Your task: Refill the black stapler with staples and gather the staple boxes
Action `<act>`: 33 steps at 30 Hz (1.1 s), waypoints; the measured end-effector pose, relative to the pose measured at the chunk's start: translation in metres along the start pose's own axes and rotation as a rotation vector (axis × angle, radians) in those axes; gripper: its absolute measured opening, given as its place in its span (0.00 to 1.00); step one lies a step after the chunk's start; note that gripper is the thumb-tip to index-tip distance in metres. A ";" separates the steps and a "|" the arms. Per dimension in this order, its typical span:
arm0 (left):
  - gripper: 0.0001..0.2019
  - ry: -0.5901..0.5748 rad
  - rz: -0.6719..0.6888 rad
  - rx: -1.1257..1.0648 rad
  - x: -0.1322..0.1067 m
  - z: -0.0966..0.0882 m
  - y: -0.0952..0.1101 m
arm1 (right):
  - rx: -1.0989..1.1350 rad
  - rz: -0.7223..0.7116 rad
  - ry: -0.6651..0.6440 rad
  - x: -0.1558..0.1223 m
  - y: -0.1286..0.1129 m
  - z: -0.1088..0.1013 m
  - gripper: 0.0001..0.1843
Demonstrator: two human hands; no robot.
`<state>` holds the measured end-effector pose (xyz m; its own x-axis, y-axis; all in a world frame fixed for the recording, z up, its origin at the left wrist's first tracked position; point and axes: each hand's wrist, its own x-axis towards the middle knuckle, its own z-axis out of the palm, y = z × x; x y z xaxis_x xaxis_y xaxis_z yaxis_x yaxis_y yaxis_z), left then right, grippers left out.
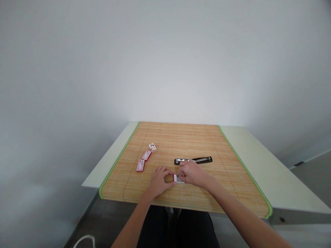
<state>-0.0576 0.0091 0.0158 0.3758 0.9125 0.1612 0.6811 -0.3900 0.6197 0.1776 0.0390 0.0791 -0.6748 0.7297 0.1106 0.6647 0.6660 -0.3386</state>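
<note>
A small red and white box [175,178] lies open on the bamboo mat, with grey contents, likely staples, showing inside. My left hand [159,181] steadies its left end, thumb on the near side and forefinger on the far side. Over the right part of the box, my right hand [192,173] has its fingers pinched together; what they hold, if anything, is too small to make out. Just beyond the right hand lies a black stapler [204,160], opened out flat with its metal rail showing. The right hand hides part of its near edge.
Two flat red and white boxes [140,165] and a third, white patterned box [152,147] form a slanting row at left. The bamboo mat [181,134] has green edging and covers the middle of a white table [258,155]. A wall stands behind.
</note>
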 end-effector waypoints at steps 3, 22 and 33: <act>0.19 0.004 -0.003 0.005 0.000 0.001 0.000 | 0.095 0.071 0.040 -0.016 0.011 -0.004 0.03; 0.19 -0.013 0.011 -0.028 -0.001 -0.002 -0.001 | 0.334 0.316 0.200 -0.091 0.041 0.022 0.25; 0.20 -0.006 -0.010 -0.008 0.005 0.005 0.008 | 0.358 0.281 0.170 -0.081 0.032 0.034 0.16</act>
<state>-0.0466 0.0099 0.0179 0.3725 0.9158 0.1503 0.6802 -0.3796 0.6271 0.2429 -0.0044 0.0280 -0.4030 0.9086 0.1095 0.6413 0.3658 -0.6745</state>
